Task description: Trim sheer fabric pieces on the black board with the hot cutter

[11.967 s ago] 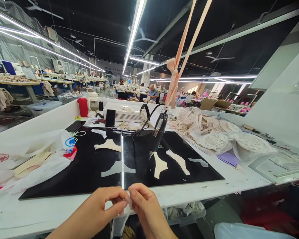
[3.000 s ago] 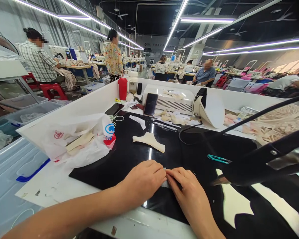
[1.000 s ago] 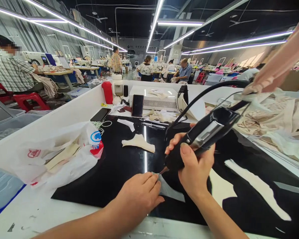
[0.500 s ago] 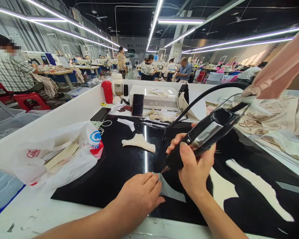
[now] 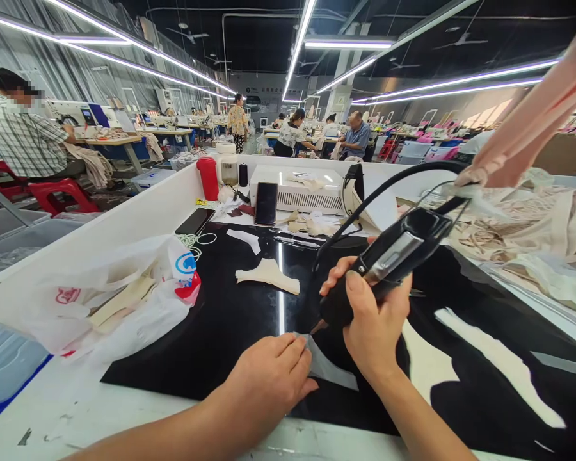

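My right hand grips a black corded hand tool, tilted so that its pointed tip touches the upper edge of a thin grey fabric piece on the black mat. My left hand lies flat with its fingers pressing the left end of that piece. A pink strap runs up to the upper right from the tool's rear end.
A cream cut piece lies on the mat ahead, and pale pieces lie at right. A white plastic bag sits at left. A phone, a white machine, a red bottle and piled lace stand behind. People work at distant tables.
Twelve seconds ago both hands pinched a small piece near the table edge; three seconds ago they pressed it on the mat. Over the last second the tool and hands have barely moved.
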`<control>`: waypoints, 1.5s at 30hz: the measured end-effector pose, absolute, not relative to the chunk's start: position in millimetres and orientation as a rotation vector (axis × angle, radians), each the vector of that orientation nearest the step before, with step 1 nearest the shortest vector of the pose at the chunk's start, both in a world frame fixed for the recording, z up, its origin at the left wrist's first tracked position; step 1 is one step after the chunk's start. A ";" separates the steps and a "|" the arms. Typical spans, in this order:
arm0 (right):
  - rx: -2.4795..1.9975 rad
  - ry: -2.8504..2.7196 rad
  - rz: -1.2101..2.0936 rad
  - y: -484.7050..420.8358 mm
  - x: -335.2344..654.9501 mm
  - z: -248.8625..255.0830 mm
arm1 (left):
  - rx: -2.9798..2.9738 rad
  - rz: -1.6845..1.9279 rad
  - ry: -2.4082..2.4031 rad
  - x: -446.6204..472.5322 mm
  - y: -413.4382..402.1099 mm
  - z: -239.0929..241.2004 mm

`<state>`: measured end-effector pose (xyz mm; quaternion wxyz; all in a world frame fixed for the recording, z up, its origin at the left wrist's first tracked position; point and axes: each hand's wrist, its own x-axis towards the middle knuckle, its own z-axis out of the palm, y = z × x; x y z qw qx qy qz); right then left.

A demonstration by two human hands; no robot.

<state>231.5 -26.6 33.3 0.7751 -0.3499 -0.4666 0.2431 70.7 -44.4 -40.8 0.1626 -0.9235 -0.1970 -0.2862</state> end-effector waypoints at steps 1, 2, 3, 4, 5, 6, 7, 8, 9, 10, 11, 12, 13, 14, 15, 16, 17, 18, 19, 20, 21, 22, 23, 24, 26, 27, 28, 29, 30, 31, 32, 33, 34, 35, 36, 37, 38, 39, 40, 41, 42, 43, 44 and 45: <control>-0.747 -1.013 0.529 -26.3 231.2 33.4 | -2.629 -0.824 -0.561 70.7 -44.1 -40.9; -0.737 -1.014 0.535 -26.1 230.6 33.4 | -2.626 -0.827 -0.559 70.7 -43.9 -41.2; -0.732 -1.010 0.543 -25.8 229.9 33.1 | -2.623 -0.826 -0.556 70.6 -43.7 -41.5; -0.730 -1.004 0.552 -25.6 229.0 32.7 | -2.621 -0.822 -0.550 70.6 -43.6 -41.8; -0.732 -0.999 0.563 -25.5 228.0 32.2 | -2.620 -0.816 -0.545 70.5 -43.5 -42.0; -0.736 -0.996 0.575 -25.5 227.0 31.7 | -2.622 -0.807 -0.540 70.4 -43.5 -42.2; -0.740 -0.995 0.584 -25.7 226.1 31.3 | -2.625 -0.796 -0.538 70.3 -43.6 -42.2; -0.744 -0.998 0.590 -25.9 225.3 31.1 | -2.628 -0.790 -0.535 70.3 -43.7 -42.2; -0.746 -1.000 0.592 -26.3 224.7 31.1 | -2.631 -0.784 -0.536 70.3 -43.9 -42.1; -0.745 -1.004 0.592 -26.7 224.3 31.3 | -2.632 -0.779 -0.533 70.4 -44.0 -42.0; -0.744 -1.005 0.590 -27.0 224.1 31.7 | -2.631 -0.773 -0.529 70.4 -44.2 -42.0; -0.742 -1.005 0.589 -27.3 224.1 32.0 | -2.628 -0.768 -0.525 70.4 -44.4 -42.1; -0.741 -1.003 0.590 -27.4 224.2 32.4 | -2.623 -0.763 -0.522 70.3 -44.6 -42.3; -0.741 -1.001 0.594 -27.4 224.4 32.7 | -2.621 -0.755 -0.521 70.2 -44.8 -42.7; -0.741 -0.997 0.598 -27.2 224.6 32.9 | -2.620 -0.748 -0.523 70.0 -45.0 -43.1; -0.740 -0.994 0.604 -26.9 224.8 33.1 | -2.619 -0.747 -0.526 69.9 -45.2 -43.7; -0.736 -0.991 0.610 -26.6 224.8 33.2 | -2.622 -0.744 -0.534 69.8 -45.4 -44.3; -0.726 -0.988 0.613 -26.2 224.6 33.2 | -2.623 -0.742 -0.537 69.8 -45.5 -44.9; -0.716 -0.986 0.616 -25.8 224.2 33.3 | -2.622 -0.740 -0.538 69.9 -45.6 -45.5; -0.707 -0.987 0.622 -25.4 223.5 33.2 | -2.619 -0.737 -0.539 70.1 -45.7 -46.3; -0.701 -0.988 0.628 -24.9 222.8 33.1 | -2.615 -0.734 -0.540 70.4 -45.8 -47.1; -0.697 -0.989 0.635 -24.4 221.9 32.8 | -2.613 -0.729 -0.542 70.6 -45.8 -48.1; -0.696 -0.988 0.640 -23.8 220.9 32.4 | -2.613 -0.723 -0.543 70.9 -45.7 -49.1; -0.700 -0.988 0.644 -23.2 220.1 31.9 | -2.616 -0.719 -0.544 71.2 -45.6 -50.1; -0.714 -0.982 0.645 -21.8 218.6 30.7 | -2.627 -0.713 -0.547 71.4 -45.3 -52.0; -0.721 -0.979 0.641 -21.2 218.1 30.1 | -2.632 -0.711 -0.544 71.3 -45.3 -52.6; -0.728 -0.978 0.638 -20.7 217.7 29.8 | -2.638 -0.705 -0.543 71.2 -45.2 -52.8; -0.730 -0.981 0.637 -20.4 217.6 29.8 | -2.644 -0.697 -0.544 71.0 -45.2 -52.7; -0.732 -0.986 0.640 -20.5 217.8 30.3 | -2.650 -0.688 -0.545 70.8 -45.3 -52.2; -0.735 -0.994 0.645 -20.8 218.4 31.3 | -2.656 -0.682 -0.545 70.6 -45.4 -51.4; -0.741 -1.001 0.649 -21.6 219.4 32.8 | -2.658 -0.684 -0.544 70.3 -45.4 -50.5; -0.749 -1.006 0.647 -22.8 220.9 34.7 | -2.659 -0.692 -0.548 70.0 -45.5 -49.6; -0.756 -1.005 0.640 -24.5 222.9 37.0 | -2.660 -0.704 -0.549 69.8 -45.4 -49.0; -0.762 -1.003 0.626 -26.6 225.4 39.3 | -2.658 -0.722 -0.546 69.7 -45.3 -48.6; -0.765 -1.003 0.606 -29.2 228.3 41.5 | -2.658 -0.733 -0.543 69.5 -45.2 -48.5; -0.766 -1.006 0.585 -32.1 231.5 43.3 | -2.663 -0.739 -0.543 69.5 -45.1 -48.6; -0.771 -1.010 0.567 -35.3 235.0 44.6 | -2.671 -0.739 -0.544 69.4 -44.9 -48.8; -0.777 -1.014 0.555 -38.8 238.7 45.2 | -2.682 -0.731 -0.549 69.3 -44.8 -48.8; -0.788 -1.017 0.547 -42.6 242.5 45.1 | -2.691 -0.722 -0.558 69.1 -44.8 -48.6; -0.798 -1.019 0.547 -46.5 246.3 44.5 | -2.703 -0.707 -0.571 68.9 -44.7 -48.0; -0.808 -1.020 0.551 -50.6 250.1 43.4 | -2.708 -0.697 -0.578 68.7 -44.6 -46.9; -0.815 -1.022 0.554 -54.8 253.8 42.0 | -2.708 -0.696 -0.579 68.4 -44.5 -45.4; -0.819 -1.024 0.553 -58.9 257.5 40.7 | -2.707 -0.697 -0.576 68.0 -44.3 -43.6; -0.821 -1.025 0.546 -62.9 260.9 39.6 | -2.706 -0.700 -0.572 67.7 -44.1 -41.5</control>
